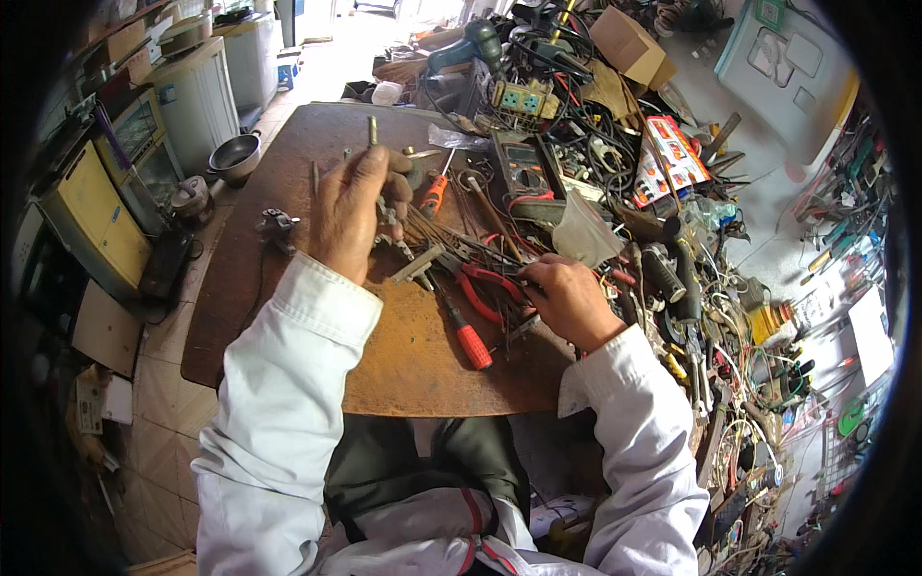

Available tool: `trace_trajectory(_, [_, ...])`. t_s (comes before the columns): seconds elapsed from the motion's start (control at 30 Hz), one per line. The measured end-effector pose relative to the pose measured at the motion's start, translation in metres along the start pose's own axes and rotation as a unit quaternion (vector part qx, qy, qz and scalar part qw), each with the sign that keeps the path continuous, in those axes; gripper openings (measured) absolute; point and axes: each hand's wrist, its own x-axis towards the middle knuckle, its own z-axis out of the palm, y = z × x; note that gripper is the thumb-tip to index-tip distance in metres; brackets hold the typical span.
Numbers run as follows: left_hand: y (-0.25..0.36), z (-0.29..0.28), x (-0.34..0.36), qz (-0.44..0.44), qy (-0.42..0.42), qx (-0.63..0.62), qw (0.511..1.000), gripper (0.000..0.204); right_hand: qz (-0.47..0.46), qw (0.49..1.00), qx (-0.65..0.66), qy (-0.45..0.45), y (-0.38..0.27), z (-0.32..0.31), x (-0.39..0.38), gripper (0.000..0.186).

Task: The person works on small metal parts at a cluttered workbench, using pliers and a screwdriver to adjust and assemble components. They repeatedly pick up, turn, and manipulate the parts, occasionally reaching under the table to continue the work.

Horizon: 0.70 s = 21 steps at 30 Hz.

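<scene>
Two-handed over the table, curls left hand beside a brass rod, bends right hand beside red-handled pliers, with both grips impossible to tell and open room along the near edge.

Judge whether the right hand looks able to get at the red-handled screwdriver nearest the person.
Probably yes: the red-handled screwdriver lies close to the right hand, its handle uncovered. The red-handled pliers lie close by, but not over that handle. Whether the hand already grips something is unclear.
</scene>
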Motion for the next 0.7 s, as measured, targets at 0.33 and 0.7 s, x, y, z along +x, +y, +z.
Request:
trace_trajectory(0.33, [-0.002,0.001,-0.001,-0.02,-0.028,0.042,0.999,0.039,-0.023,0.994,-0.076,-0.08,0.012,0.015,0.04,0.016])
trace_trajectory(0.7, [-0.011,0.007,-0.005,-0.062,-0.097,0.111,0.987,0.042,0.147,0.942,0.192,-0.232,0.048,-0.031,0.074,0.036])
